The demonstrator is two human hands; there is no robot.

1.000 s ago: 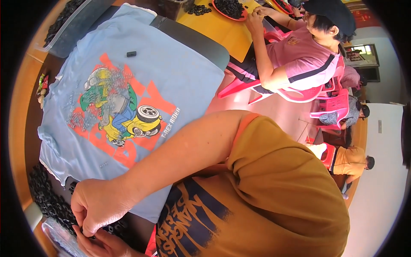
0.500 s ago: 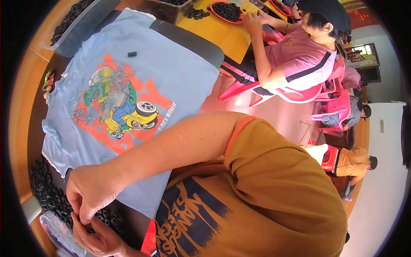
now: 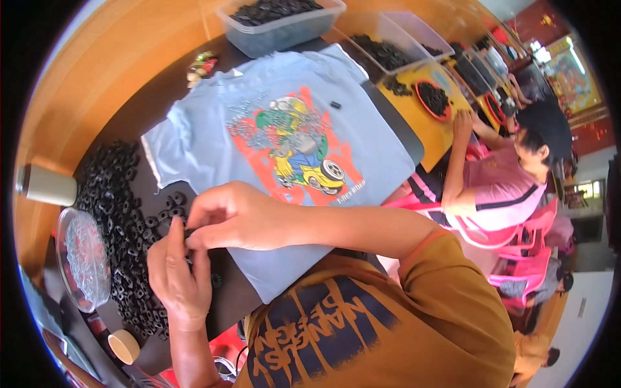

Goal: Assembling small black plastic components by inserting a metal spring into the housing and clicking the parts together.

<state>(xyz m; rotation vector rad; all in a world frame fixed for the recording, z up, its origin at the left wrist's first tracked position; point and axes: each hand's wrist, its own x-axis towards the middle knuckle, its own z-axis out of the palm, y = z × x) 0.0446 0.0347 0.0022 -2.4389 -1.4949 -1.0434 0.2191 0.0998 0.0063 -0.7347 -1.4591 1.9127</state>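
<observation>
My left hand is raised over the near left of the dark table, its fingertips pressed together with those of my right hand. Both hands are closed in a pinch, and whatever lies between the fingers is too small and covered to make out. Just left of them spreads a large heap of small black plastic pieces, with a few looser ones beside my right fingers. A light blue printed T-shirt lies flat beyond my right hand. One black piece and many tiny shiny bits rest on it.
A round clear dish of shiny bits stands left of the heap, near a pale cylinder and a tan round lid. A clear tub of black pieces stands behind the shirt. At right, a person in pink works at a yellow surface.
The view has swung left, so the table and heap show more fully. My hands stay together at the fingertips, and my left hand now points upward.
</observation>
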